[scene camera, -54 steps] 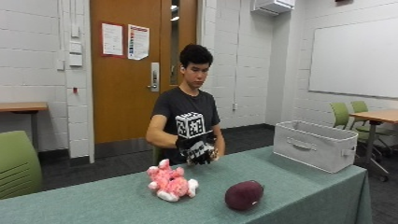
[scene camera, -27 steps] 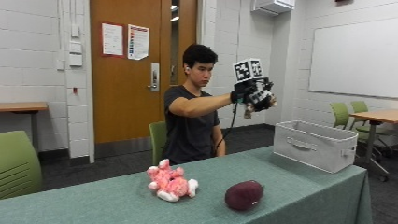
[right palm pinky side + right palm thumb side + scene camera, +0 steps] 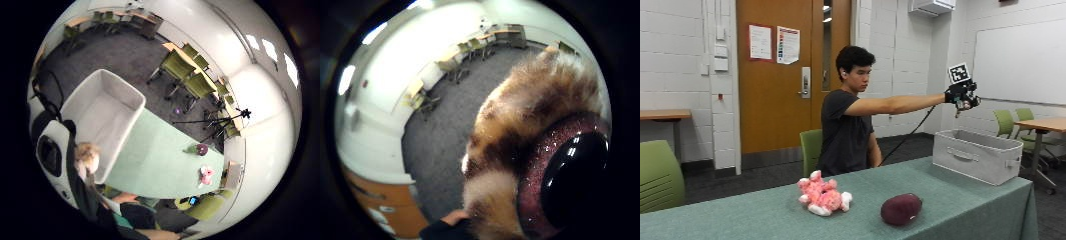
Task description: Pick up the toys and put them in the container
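My gloved right hand (image 3: 961,95) is stretched out at head height, above the near end of the grey fabric container (image 3: 976,159). It grips a small furry brown-and-tan toy (image 3: 520,150) with a big glittery eye, which fills the thumb side palm view. A tuft of that toy (image 3: 86,154) shows over the container's bare inside (image 3: 107,107), seen from straight above. A pink plush toy (image 3: 822,196) and a maroon plush ball (image 3: 901,208) lie on the green table (image 3: 959,215), well left of the container. Both also show far off: the pink toy (image 3: 206,174) and the ball (image 3: 201,148).
The container stands at the table's right end, close to the edge. Green chairs (image 3: 660,175) stand at the left and behind the table, and more chairs with a wooden table (image 3: 1039,125) stand at the right. A camera tripod (image 3: 225,120) stands on the carpet.
The hand has risen from the table beside the pink toy and swung right, carrying the furry toy until it is over the container. The pink toy and maroon ball have not moved.
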The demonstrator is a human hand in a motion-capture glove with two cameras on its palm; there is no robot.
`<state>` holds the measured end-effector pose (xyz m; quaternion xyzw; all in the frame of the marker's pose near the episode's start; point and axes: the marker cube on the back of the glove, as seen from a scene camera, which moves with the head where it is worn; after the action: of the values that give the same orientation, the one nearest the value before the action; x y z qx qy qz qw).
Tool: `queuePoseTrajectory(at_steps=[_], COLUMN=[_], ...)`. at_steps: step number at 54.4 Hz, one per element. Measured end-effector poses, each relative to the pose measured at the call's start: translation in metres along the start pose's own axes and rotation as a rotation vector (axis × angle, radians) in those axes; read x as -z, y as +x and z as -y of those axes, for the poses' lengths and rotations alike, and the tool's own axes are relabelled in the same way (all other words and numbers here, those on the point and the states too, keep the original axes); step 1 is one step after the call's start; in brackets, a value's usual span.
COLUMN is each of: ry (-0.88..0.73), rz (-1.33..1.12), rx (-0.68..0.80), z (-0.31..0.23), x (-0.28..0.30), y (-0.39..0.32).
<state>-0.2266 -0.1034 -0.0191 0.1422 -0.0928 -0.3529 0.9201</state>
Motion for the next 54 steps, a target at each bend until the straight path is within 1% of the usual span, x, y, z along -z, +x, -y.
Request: queuePoseTrajectory(at_steps=[2,7,10,12,15,18,20,22,24,26,29,31,35,37,40,46,54], ry=[-0.003,-0.086,-0.243,-0.326,-0.329,-0.313,-0.299,-0.285,-0.277,-0.275,-0.268,-0.257,-0.228,-0.214,-0.212,-0.224,-0.261], rz=[0.005,-0.136,-0.226,-0.221,-0.177,-0.200,-0.196,-0.150,-0.119,-0.156,-0.278,-0.314,-0.241,-0.221,-0.287,-0.328,-0.367], rx=[0.017,-0.107,-0.181,-0.217,-0.224,-0.277,-0.274,-0.249,-0.238,-0.265,-0.320,-0.334,-0.318,-0.356,-0.442,-0.542,-0.557], z=[0.004,0.009,0.004,0.000,-0.004,-0.010,-0.013,-0.012,-0.007,-0.007,-0.023,-0.037,-0.067,-0.078,-0.098,-0.153,-0.206], x=[-0.009,-0.031,-0.045,-0.054,-0.056,-0.049,-0.043,-0.038,-0.035,-0.030,-0.017,-0.005,0.021,0.029,0.037,0.056,0.054], y=[-0.006,0.004,0.014,0.017,0.023,0.039,0.045,0.033,0.006,-0.006,0.024,0.050,0.085,0.100,0.136,0.208,0.276])
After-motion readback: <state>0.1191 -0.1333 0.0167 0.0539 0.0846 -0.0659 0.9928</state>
